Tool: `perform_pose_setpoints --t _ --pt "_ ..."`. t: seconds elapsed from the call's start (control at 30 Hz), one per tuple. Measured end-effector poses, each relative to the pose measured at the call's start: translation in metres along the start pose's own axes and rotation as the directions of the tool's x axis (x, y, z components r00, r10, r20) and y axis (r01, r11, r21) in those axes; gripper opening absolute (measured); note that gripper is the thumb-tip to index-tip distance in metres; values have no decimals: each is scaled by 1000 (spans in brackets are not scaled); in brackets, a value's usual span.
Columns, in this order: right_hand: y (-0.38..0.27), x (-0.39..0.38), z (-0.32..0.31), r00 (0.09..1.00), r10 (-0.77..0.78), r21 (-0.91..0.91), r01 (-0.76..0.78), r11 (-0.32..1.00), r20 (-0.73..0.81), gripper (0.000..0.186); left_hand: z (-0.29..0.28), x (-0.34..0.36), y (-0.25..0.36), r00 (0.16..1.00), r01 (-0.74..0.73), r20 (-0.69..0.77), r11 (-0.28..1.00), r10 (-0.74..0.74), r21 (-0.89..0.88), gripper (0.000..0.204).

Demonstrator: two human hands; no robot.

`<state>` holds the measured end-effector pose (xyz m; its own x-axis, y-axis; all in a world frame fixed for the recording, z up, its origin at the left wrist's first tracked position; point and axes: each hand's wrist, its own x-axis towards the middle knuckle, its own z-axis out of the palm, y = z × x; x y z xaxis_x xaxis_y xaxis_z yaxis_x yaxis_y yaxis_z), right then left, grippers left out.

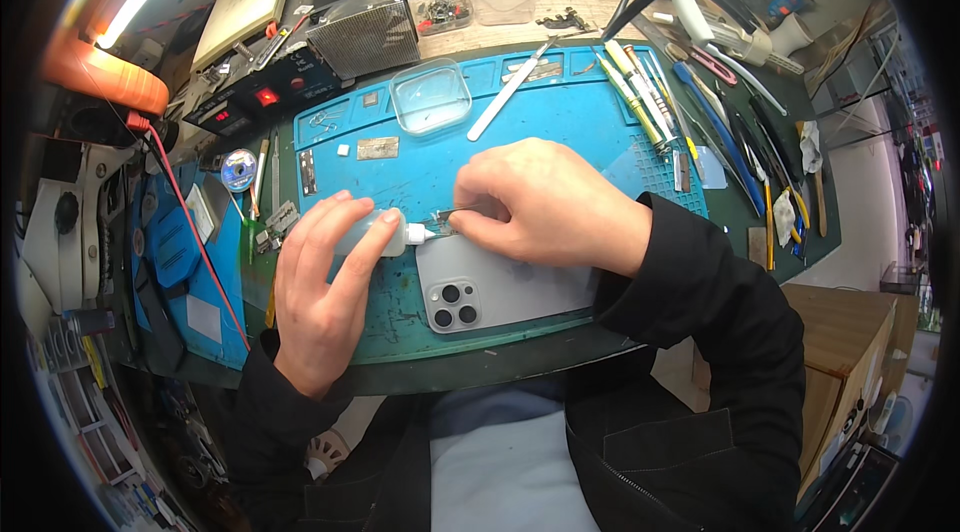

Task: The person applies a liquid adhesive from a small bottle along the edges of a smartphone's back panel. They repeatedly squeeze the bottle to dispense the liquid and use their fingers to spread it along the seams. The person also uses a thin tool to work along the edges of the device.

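Plastic bottle [394,240] and grey phone [520,294] at the two hands

Left hand [325,277]: thumb and fingers are wrapped around the bottle, which is tilted onto its side. Its white nozzle [416,233] points right, toward the right hand [540,202]. Contact between bottle and work surface is hidden.

Right hand: thumb and index finger are pinched together on a thin dark piece [468,210]; its exact kind cannot be told. The remaining fingers are curled in. Small parts [437,218] lie between the fingertips and the nozzle.

Phone: positioned near the person, back facing up, partly under the right hand and sleeve. Its three-lens camera block [455,305] is at the near left corner.

Surroundings: a clear box [430,119] and a white-handled knife [510,95] rest on the far part of the blue mat [400,177]. A metal plate [377,148] lies left of the box, with a white cube [343,150] beside it. Pen-like tools [640,92] lie at the far right. A solder spool [239,170] is at left.
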<state>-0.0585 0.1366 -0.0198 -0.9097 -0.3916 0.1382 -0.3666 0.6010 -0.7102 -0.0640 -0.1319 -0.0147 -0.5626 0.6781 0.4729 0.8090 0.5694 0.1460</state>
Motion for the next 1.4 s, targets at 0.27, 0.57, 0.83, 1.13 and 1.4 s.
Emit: perform_pose_setpoints --t 0.27,0.57,0.83,1.13,1.4 --pt "-3 0 -2 1000 5 -1 -5 1000 19 16 3 -10 -9 972 210 -23 908 -234 -363 59" --pt "-4 1 -3 999 -10 -23 11 1000 31 18 8 -6 -12 903 411 115 757 -413 -508 69" --pt "1 3 0 998 -29 -31 31 999 59 21 -5 -18 -3 881 440 10 810 -474 -387 90" --pt "0 2 -1 997 -39 -51 42 998 61 21 -18 -58 43 942 321 17 882 -336 -346 72" --pt "-4 3 -2 992 39 -107 -26 994 120 22 -2 -23 58 957 258 207 918 -202 -300 99"
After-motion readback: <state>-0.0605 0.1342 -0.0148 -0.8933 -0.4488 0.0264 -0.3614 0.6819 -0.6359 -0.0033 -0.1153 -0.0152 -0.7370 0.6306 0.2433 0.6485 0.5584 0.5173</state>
